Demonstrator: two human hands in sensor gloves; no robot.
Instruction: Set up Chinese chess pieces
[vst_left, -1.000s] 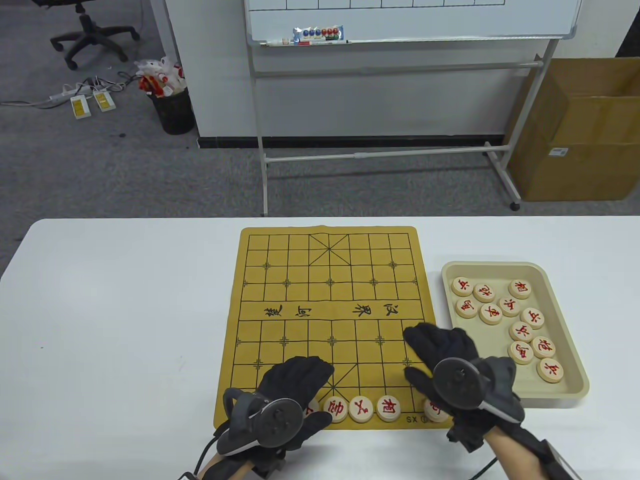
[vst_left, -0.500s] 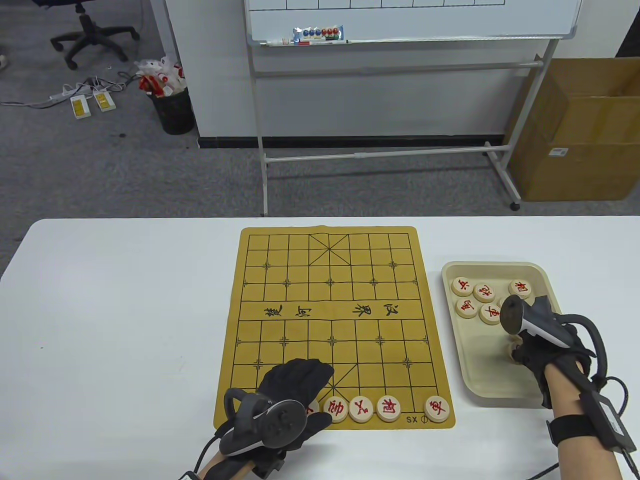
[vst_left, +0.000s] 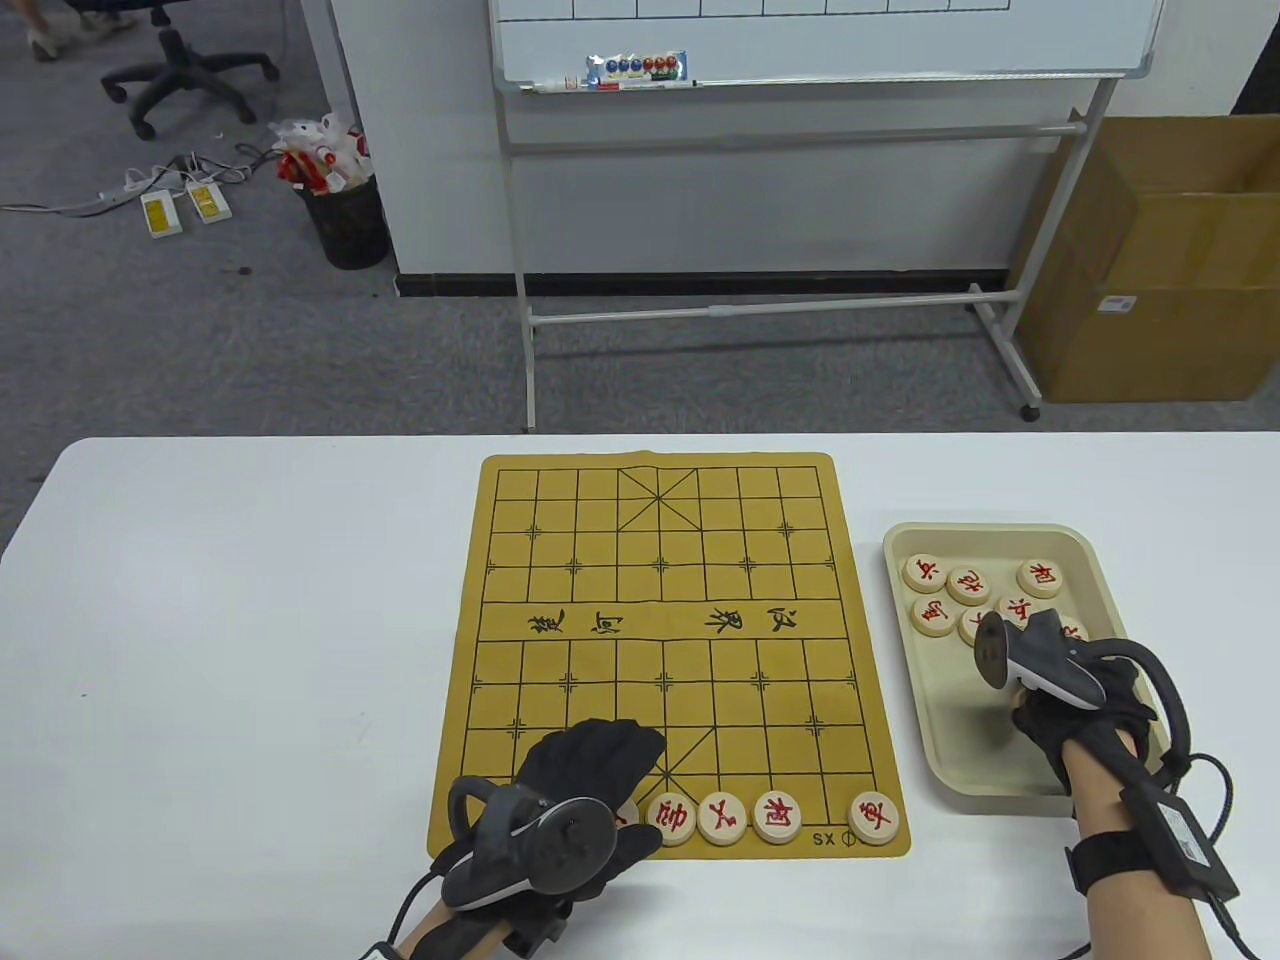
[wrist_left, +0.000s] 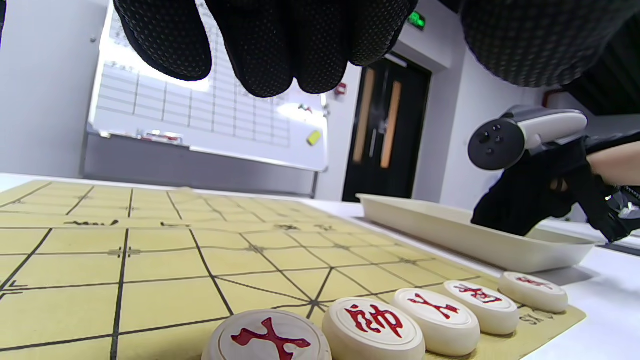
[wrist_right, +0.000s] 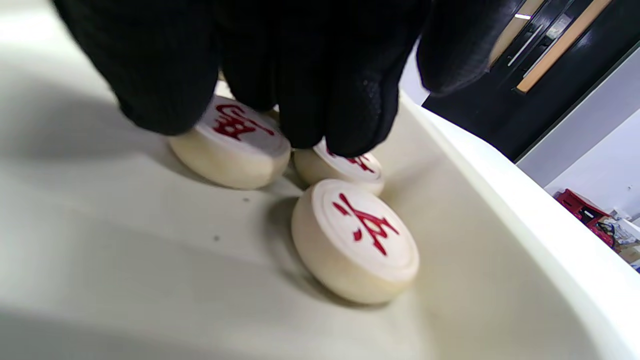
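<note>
wooden pieces (vst_left: 763, 815) are sitting along my board's (vst_left: 660, 600) near edge; my right hand (wrist_right: 280, 65) is pinching one (wrist_right: 232, 142) in the tray (vst_left: 1000, 780); my left hand (vst_left: 590, 780) is resting fingers-spread.

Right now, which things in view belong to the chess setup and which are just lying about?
Job: board; placed pieces; tray of pieces; left hand; right hand.

Lying about: whiteboard; cardboard box; bin; chair.
</note>
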